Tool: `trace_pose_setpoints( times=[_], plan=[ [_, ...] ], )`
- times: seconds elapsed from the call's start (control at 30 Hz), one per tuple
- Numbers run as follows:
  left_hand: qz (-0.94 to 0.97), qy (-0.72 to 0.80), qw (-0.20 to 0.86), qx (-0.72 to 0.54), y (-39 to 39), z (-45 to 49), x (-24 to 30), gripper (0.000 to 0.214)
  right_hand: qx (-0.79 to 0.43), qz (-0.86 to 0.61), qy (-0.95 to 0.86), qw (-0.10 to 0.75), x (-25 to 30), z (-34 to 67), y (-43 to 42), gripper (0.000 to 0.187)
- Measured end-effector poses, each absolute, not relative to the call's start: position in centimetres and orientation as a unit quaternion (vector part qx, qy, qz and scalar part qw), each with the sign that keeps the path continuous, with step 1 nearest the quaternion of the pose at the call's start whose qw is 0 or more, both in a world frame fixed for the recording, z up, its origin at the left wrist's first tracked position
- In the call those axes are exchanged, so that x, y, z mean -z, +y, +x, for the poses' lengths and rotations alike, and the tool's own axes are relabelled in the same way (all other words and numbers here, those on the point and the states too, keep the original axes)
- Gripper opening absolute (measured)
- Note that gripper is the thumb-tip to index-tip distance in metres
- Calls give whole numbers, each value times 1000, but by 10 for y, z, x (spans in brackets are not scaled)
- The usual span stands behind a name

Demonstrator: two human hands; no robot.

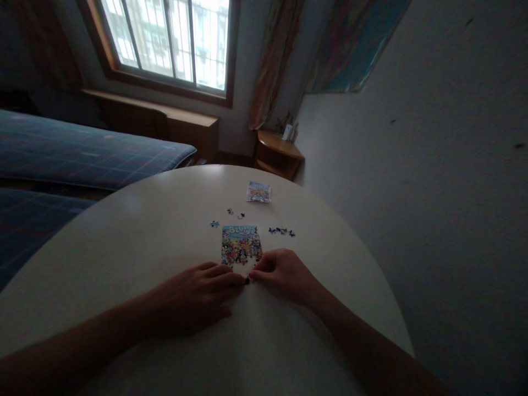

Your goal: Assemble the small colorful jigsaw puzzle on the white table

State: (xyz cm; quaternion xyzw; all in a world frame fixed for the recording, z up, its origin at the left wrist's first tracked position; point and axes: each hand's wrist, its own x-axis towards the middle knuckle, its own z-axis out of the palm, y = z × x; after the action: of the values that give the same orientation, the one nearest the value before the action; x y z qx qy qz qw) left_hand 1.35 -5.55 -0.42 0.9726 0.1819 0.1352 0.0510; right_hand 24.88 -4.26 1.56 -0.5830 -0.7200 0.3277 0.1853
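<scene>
A small colourful jigsaw puzzle (241,244), partly assembled, lies on a round white table (157,231). My left hand (193,297) rests flat on the table just below the puzzle, fingers stretched toward its lower edge. My right hand (282,274) is curled in a pinch at the puzzle's lower right corner, its fingertips closed on a small dark puzzle piece (247,280). The two hands almost meet at that piece.
Loose puzzle pieces lie to the right (281,231) and upper left (235,212) of the puzzle. A small printed picture card (258,192) sits further back. A blue bed (82,151) is left, a wooden corner shelf (278,151) behind, a wall to the right.
</scene>
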Motion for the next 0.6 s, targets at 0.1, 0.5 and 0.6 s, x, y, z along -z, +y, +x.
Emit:
trace_pose_setpoints(
  times=[0.1, 0.5, 0.6],
  plan=[
    [973, 182, 49, -133, -55, 14, 5, 30, -324, -580, -723, 190, -16, 248, -43, 10],
    [974, 185, 52, -116, -56, 14, 3, 30, -322, -587, -719, 186, -18, 247, -44, 11],
    [973, 187, 51, -124, -56, 14, 3, 30, -318, -588, -720, 188, -17, 246, -45, 13]
  ],
)
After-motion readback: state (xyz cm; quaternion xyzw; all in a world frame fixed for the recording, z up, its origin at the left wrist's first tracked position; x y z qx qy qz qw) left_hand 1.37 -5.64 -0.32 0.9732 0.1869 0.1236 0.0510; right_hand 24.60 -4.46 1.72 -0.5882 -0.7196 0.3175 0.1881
